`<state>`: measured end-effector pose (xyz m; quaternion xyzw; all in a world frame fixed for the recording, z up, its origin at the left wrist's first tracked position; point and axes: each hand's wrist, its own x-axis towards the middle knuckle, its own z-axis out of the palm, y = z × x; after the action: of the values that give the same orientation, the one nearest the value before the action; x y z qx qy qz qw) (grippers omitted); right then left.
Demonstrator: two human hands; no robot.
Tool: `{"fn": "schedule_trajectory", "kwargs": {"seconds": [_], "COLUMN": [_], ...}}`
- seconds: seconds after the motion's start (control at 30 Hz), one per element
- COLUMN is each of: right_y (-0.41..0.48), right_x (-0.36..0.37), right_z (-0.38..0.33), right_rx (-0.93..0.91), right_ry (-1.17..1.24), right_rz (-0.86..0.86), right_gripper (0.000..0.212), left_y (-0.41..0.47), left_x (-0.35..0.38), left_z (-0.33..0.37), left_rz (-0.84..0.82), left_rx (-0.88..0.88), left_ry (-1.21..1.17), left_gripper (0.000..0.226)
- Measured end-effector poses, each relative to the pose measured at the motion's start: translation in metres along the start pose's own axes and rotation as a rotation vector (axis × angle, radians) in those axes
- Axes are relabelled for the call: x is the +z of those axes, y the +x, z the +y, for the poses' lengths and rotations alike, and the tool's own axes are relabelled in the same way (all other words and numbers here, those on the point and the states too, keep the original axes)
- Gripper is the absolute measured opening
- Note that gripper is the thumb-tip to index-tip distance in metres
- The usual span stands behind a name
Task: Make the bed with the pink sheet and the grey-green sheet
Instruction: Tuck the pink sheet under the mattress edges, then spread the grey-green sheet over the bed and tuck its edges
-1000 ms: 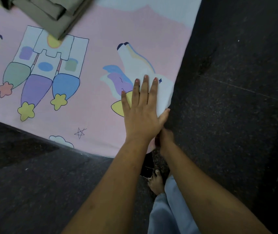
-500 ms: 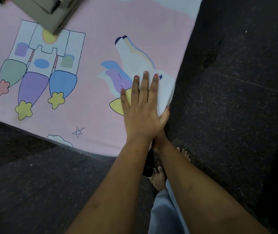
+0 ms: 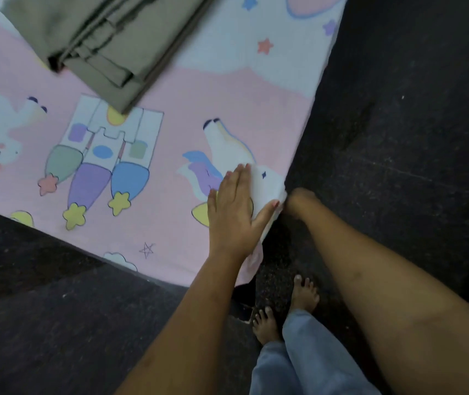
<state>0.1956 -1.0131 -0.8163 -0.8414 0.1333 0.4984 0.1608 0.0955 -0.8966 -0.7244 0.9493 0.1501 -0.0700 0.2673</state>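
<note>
Grey-green sheet [image 3: 107, 44] (folded) atop pink sheet [image 3: 176, 109]

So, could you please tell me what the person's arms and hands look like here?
The left forearm and right forearm are bare, with no sleeves, watch or bracelet in view. The left hand has pinkish-red painted nails and no ring visible. The right hand is mostly out of sight, so its nails cannot be seen.
</note>
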Motion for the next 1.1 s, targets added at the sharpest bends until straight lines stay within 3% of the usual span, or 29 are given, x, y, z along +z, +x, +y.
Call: {"fn": "schedule_trajectory", "kwargs": {"seconds": [0.07,0.13,0.23,0.33,0.43,0.5,0.63,0.77,0.83,0.97,1.1], "right_y": [-0.007,-0.016,-0.038,-0.060,-0.074,-0.076,-0.081,-0.088,-0.088,-0.096,-0.090], "right_x": [-0.040,-0.080,-0.116,-0.129,-0.117,-0.101,-0.056,-0.007,0.012,0.027,0.026], "right_z": [-0.009,-0.025,-0.055,-0.088,-0.120,-0.157,-0.248,-0.342,-0.383,-0.425,-0.440], "right_rx": [0.015,-0.009,-0.088,-0.142,-0.227,-0.352,-0.382,-0.303,-0.201,0.124,0.124], "right_ry": [0.105,0.362,0.690,0.809,0.820,0.827,0.897,0.972,1.026,0.902,1.011], "right_rz": [0.133,0.233,0.302,0.342,0.578,0.604,0.241,0.131,0.212,0.466,0.547], "right_gripper": [0.021,0.021,0.024,0.036,0.053,0.053,0.033,0.045,0.060,0.089,0.093], "left_y": [0.008,0.016,0.030,0.052,0.081,0.099,0.126,0.141,0.150,0.173,0.196], "left_x": [-0.018,-0.034,-0.062,-0.092,-0.119,-0.135,-0.165,-0.207,-0.233,-0.275,-0.295], "left_z": [0.006,0.008,0.000,-0.022,-0.052,-0.076,-0.126,-0.185,-0.217,-0.264,-0.287], "left_rz": [0.100,0.196,0.323,0.413,0.448,0.461,0.455,0.381,0.336,0.255,0.183], "left_rx": [-0.053,-0.148,-0.387,-0.661,-0.795,-0.804,-0.827,-0.849,-0.861,-0.842,-0.795], "left_ry": [-0.233,-0.418,-0.673,-0.861,-1.013,-1.087,-1.204,-1.247,-1.219,-1.174,-1.142], "left_gripper": [0.075,0.067,0.057,0.055,0.050,0.045,0.038,0.028,0.030,0.026,0.021]}}
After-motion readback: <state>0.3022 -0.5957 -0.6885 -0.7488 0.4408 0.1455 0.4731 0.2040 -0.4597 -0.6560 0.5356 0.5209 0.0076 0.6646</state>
